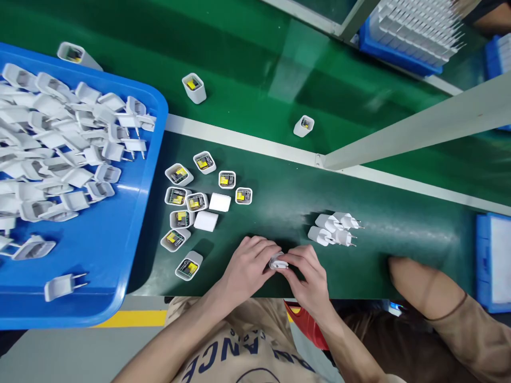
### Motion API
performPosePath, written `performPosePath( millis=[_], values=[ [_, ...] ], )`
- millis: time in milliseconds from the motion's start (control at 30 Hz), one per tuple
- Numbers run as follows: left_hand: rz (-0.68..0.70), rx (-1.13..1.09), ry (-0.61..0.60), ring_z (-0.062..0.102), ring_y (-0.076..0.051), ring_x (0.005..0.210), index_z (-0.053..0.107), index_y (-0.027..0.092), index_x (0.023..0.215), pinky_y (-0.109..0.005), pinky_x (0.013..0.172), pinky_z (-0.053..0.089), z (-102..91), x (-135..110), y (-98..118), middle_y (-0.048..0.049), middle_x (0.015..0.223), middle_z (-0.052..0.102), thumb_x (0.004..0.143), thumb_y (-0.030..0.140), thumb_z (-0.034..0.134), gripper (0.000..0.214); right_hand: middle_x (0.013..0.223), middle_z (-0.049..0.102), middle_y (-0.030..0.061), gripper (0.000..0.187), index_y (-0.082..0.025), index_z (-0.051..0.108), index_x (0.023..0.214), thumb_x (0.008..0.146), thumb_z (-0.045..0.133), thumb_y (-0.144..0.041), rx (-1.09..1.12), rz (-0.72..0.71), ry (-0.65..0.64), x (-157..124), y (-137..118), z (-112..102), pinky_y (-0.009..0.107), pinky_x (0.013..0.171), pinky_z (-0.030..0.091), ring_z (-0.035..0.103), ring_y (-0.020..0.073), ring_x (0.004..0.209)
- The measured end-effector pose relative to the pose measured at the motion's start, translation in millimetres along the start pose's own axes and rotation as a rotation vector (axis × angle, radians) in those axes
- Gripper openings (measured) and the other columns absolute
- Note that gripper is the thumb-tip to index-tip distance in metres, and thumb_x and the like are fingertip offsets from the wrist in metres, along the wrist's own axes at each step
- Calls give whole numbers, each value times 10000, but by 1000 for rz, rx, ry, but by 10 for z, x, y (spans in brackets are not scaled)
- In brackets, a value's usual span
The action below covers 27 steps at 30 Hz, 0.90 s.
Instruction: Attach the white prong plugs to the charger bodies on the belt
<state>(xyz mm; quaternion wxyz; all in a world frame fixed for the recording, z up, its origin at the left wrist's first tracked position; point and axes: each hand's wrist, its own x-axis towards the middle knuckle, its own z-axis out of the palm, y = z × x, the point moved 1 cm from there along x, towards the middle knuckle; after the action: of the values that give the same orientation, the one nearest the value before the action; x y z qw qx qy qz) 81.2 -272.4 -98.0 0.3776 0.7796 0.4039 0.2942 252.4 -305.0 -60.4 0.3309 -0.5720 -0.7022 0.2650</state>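
Observation:
My left hand (253, 266) is closed round a small white charger (277, 260) near the table's front edge. The fingers of my right hand (309, 274) pinch the charger's right end, where a plug cover seems to be. My fingers hide most of it, so I cannot tell how far the cover sits in. Left of my hands stand several open white charger housings (197, 202) with yellow and dark parts inside. Two white housings (206, 221) among them show a plain side. To the right lie several white chargers (335, 229) with pins pointing right.
A blue tray (136, 255) at the left holds many loose white plug covers (59, 138) with pins. Beyond a pale metal strip (239, 139), a few housings (194, 88) stand on a green belt. A slanted post (419, 125) crosses at right. Another person's arm (427, 287) rests nearby.

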Motion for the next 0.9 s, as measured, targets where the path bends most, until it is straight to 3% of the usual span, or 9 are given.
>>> performPosePath(
  millis=[233,367,667,900],
  values=[
    [-2,4,-15,664,-207,1023,655,190,1134,-372,867,476,-16,8,-4,-43,1100,758,969,210,650,166,857,674,22,48,-243,727,981,945,716,-213,158,128,34,-21,54,88,338,697,532,627,188,791],
    [1,5,-15,668,-207,1016,651,199,1152,-373,852,474,-12,6,-15,-48,1109,759,976,226,645,178,843,676,17,83,-249,724,995,936,714,-191,153,77,85,-31,63,106,335,683,525,624,190,788],
    [-6,-6,-29,672,-204,1012,646,205,1147,-374,841,479,-25,20,-15,-40,1115,760,978,231,629,172,890,698,33,290,-309,705,1110,918,672,-94,-48,-34,-27,24,-11,-44,412,670,548,641,236,793],
    [-28,7,-48,667,-213,1038,664,218,1171,-383,882,485,27,-4,-45,-52,1131,757,972,217,619,204,941,698,52,263,-268,708,1134,953,606,-107,-181,-121,-50,2,48,53,383,734,517,610,213,848]
  ],
)
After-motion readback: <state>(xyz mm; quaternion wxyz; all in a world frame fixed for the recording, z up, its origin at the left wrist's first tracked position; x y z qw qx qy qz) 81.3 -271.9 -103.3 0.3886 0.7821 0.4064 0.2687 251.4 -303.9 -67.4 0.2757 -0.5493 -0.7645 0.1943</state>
